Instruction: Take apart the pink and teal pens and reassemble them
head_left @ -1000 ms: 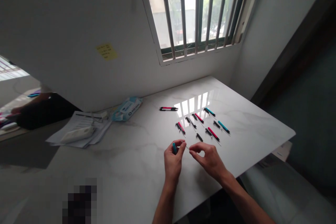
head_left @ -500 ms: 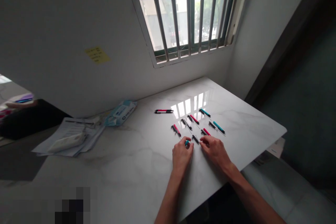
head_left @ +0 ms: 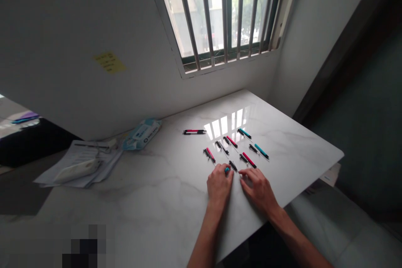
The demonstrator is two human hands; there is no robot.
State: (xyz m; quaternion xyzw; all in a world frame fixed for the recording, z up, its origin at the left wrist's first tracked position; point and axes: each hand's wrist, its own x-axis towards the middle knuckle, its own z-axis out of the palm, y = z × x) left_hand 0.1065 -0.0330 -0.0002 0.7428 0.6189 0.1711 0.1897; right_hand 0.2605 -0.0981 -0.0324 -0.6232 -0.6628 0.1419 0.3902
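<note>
My left hand (head_left: 220,183) is closed round a teal pen barrel (head_left: 226,169), whose end shows at the fingertips. A black pen part (head_left: 233,165) lies on the table between my hands. At its near end, my right hand (head_left: 258,187) pinches what looks like a thin pale pen refill, mostly hidden by the fingers. Just beyond that hand lie a red barrel (head_left: 249,160) and a black pen part (head_left: 243,158). Further off are more pens in pieces: a teal barrel (head_left: 261,151), another teal barrel (head_left: 245,133), a red barrel (head_left: 232,141) and a red barrel (head_left: 210,154).
Two pens with red and black parts (head_left: 194,132) lie together near the wall. At left are a blue wipes packet (head_left: 143,135) and papers (head_left: 70,161) with a white object on top. The marble-patterned table (head_left: 141,209) ends at its right edge, below a barred window.
My right hand has shifted slightly down, uncovering more of the nearest red barrel. The left hand still holds the teal barrel. The view has tilted a little.
</note>
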